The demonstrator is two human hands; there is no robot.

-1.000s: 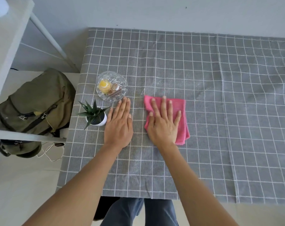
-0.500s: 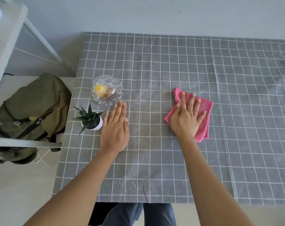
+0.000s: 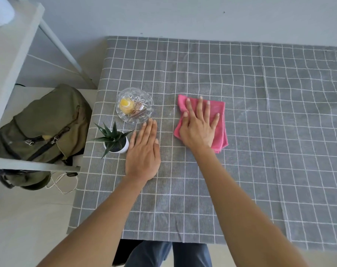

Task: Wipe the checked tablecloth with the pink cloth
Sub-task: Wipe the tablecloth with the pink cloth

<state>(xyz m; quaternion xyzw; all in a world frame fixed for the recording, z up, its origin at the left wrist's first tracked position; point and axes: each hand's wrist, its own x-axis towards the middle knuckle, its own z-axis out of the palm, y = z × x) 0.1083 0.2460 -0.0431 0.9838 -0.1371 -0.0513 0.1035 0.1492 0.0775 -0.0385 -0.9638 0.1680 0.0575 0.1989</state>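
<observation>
Rt hand [image 3: 199, 130] flat, palm down on folded pink cloth [image 3: 217, 122], fingers spread, pressing it onto grey checked tablecloth w/ white grid lines [image 3: 260, 132]. Cloth sits left-centre of the tablecloth, mid-depth, just right of the cut-glass bowl [image 3: 134, 105]. Lt hand [image 3: 143, 151] flat on bare tablecloth, fingers pressed together, tips just beside bowl's near rim; contact can't be told. Bowl holds a yellow item + brownish bits. Small spiky green plant in white pot [image 3: 116, 142] just left of lt hand. Olive-green backpack [image 3: 42, 128] on low surface off table's left edge.
</observation>
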